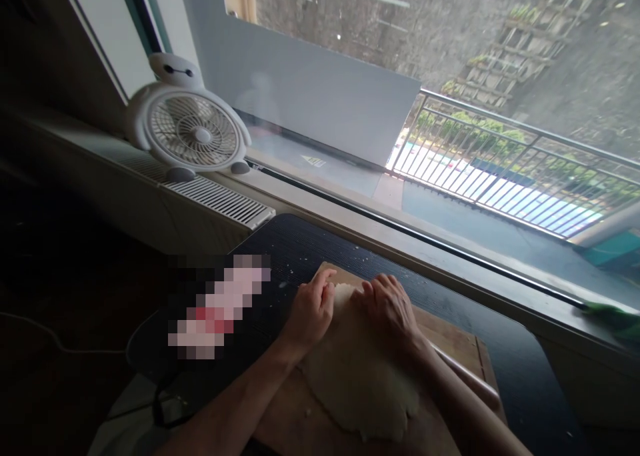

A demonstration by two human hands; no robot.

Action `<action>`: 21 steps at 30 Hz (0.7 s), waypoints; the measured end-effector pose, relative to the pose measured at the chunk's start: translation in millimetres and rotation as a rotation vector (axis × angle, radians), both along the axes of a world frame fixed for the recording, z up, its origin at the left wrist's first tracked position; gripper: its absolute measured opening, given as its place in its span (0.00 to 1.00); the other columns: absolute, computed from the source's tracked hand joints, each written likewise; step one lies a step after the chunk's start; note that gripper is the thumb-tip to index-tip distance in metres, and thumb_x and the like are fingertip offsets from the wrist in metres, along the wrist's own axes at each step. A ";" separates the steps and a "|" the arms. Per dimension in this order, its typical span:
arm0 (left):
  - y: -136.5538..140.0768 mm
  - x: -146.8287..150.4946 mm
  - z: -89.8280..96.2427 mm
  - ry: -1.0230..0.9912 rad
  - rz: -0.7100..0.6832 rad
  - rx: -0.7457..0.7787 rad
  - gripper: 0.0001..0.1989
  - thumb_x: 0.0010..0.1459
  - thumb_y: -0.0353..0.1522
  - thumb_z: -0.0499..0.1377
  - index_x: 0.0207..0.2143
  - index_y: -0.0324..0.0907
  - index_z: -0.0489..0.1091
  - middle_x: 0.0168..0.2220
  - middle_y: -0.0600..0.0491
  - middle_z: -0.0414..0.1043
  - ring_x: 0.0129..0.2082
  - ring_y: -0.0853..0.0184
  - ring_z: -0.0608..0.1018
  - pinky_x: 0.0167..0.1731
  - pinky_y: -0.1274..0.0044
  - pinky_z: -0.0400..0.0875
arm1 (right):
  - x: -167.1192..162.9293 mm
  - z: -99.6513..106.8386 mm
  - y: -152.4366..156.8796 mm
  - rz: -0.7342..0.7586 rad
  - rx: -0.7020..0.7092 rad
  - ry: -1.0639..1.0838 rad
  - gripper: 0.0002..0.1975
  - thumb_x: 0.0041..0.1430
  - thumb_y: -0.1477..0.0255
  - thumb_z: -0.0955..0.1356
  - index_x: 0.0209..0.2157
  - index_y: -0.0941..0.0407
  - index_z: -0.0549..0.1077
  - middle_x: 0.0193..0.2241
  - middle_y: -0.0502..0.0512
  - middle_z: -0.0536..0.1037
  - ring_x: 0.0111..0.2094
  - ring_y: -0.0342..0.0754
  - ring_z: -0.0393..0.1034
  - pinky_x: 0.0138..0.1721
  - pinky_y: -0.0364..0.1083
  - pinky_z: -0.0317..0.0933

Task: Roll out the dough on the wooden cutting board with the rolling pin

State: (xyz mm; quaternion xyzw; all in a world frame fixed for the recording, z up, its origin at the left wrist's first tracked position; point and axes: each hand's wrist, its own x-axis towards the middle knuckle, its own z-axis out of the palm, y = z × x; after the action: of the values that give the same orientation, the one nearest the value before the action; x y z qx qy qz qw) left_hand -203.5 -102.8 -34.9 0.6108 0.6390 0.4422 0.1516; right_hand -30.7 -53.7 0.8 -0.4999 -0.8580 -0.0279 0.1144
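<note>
A flattened sheet of pale dough [363,383] lies on a wooden board [477,349], its near edge ragged. My left hand [314,309] is at the far left edge of the dough, fingers curled together against it. At the far right edge, my right hand [387,306] has its fingers bent down and closed on the dough; their tips are partly hidden. A wooden rolling pin [467,376] rests on the board to the right, partly covered by my right forearm. Neither hand touches the pin.
The board sits on a dark table [310,243] dotted with small crumbs. A blurred pink and white item [220,309] is at the table's left. Behind stand a radiator [225,199], a white fan [197,133] and a window with its sill [350,223].
</note>
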 end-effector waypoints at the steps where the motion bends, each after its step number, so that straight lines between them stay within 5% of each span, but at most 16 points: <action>1: -0.2 0.0 -0.1 0.000 0.002 0.001 0.15 0.62 0.31 0.46 0.49 0.42 0.64 0.45 0.51 0.73 0.41 0.65 0.75 0.45 0.74 0.64 | 2.4 -2.0 -9.2 0.051 -0.021 -0.010 0.20 0.66 0.63 0.52 0.28 0.55 0.67 0.30 0.53 0.69 0.34 0.44 0.59 0.38 0.44 0.51; 5: 0.1 0.8 1.8 -0.010 -0.003 -0.016 0.15 0.63 0.33 0.44 0.50 0.42 0.64 0.45 0.51 0.73 0.42 0.64 0.74 0.46 0.72 0.64 | 5.9 -6.5 -22.6 0.132 -0.005 -0.035 0.18 0.66 0.65 0.53 0.28 0.55 0.65 0.31 0.53 0.68 0.33 0.45 0.58 0.37 0.45 0.50; 12: 1.0 1.7 5.0 -0.083 -0.003 -0.049 0.17 0.65 0.37 0.42 0.50 0.45 0.63 0.47 0.52 0.71 0.42 0.64 0.74 0.45 0.71 0.65 | -27.0 -5.9 23.3 0.063 0.131 -0.037 0.16 0.65 0.64 0.55 0.28 0.55 0.66 0.30 0.54 0.69 0.35 0.48 0.59 0.38 0.47 0.51; 18: -1.7 0.0 7.3 -0.088 -0.011 -0.057 0.17 0.65 0.36 0.42 0.51 0.43 0.62 0.43 0.50 0.73 0.41 0.64 0.75 0.44 0.72 0.66 | 2.4 -12.8 -12.1 0.171 -0.053 0.167 0.14 0.65 0.71 0.54 0.26 0.55 0.62 0.31 0.51 0.68 0.34 0.43 0.60 0.39 0.44 0.52; 21: -1.0 0.8 10.4 -0.079 -0.021 -0.068 0.17 0.65 0.36 0.42 0.50 0.44 0.63 0.42 0.51 0.73 0.41 0.64 0.75 0.45 0.71 0.65 | 16.2 -12.3 -22.9 0.104 -0.126 0.244 0.13 0.63 0.72 0.56 0.24 0.55 0.61 0.29 0.50 0.68 0.33 0.42 0.60 0.37 0.43 0.53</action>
State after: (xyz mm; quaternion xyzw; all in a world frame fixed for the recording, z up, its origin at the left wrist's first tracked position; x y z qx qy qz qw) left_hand -202.7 -103.9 -24.6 0.5941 0.6407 0.4424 0.2023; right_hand -14.5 -76.6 -11.4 -0.4607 -0.8625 0.0931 0.1876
